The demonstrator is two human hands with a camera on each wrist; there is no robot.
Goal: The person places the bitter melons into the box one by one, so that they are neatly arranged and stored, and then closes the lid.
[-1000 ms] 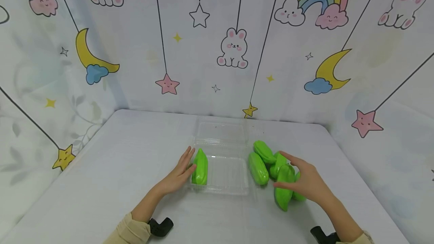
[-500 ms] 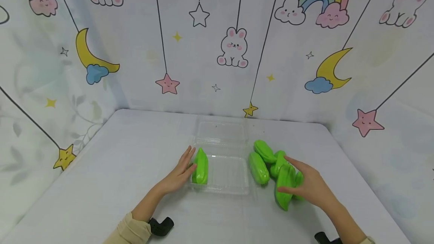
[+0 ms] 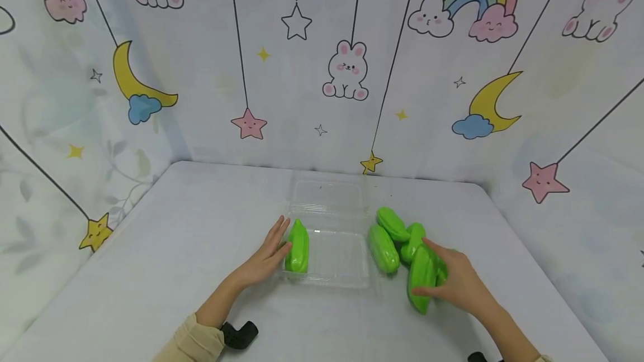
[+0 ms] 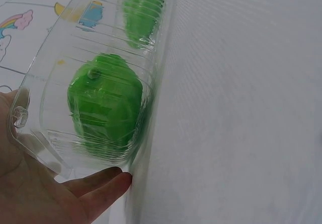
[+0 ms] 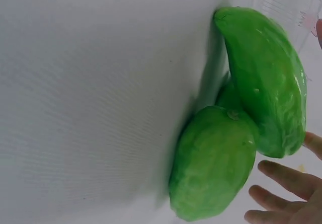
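A clear plastic box [image 3: 338, 282] with its lid [image 3: 329, 194] folded back lies on the table. One shiny green toy fruit [image 3: 297, 246], long and ridged, lies inside at its left side. My left hand [image 3: 265, 256] rests with straight fingers against the box's left wall. Right of the box is a heap of similar green toy fruits. My right hand [image 3: 455, 281] is over the near end of that heap, thumb and fingers spread about a curved fruit [image 3: 421, 281]. In the right wrist view, a fingertip meets or nearly meets this curved fruit [image 5: 266, 83]; a rounder fruit [image 5: 214, 163] lies beside it.
Other green fruits lie close together, one [image 3: 384, 248] near the box's right wall and another [image 3: 392, 224] behind it. The white table [image 3: 211, 205] ends at a patterned cloth backdrop [image 3: 297, 82]. Dark wrist mounts [image 3: 239, 335] sit by the sleeves.
My right hand has shifted slightly toward me and lower over the heap, around the curved fruit. The left hand and the box have stayed in place.
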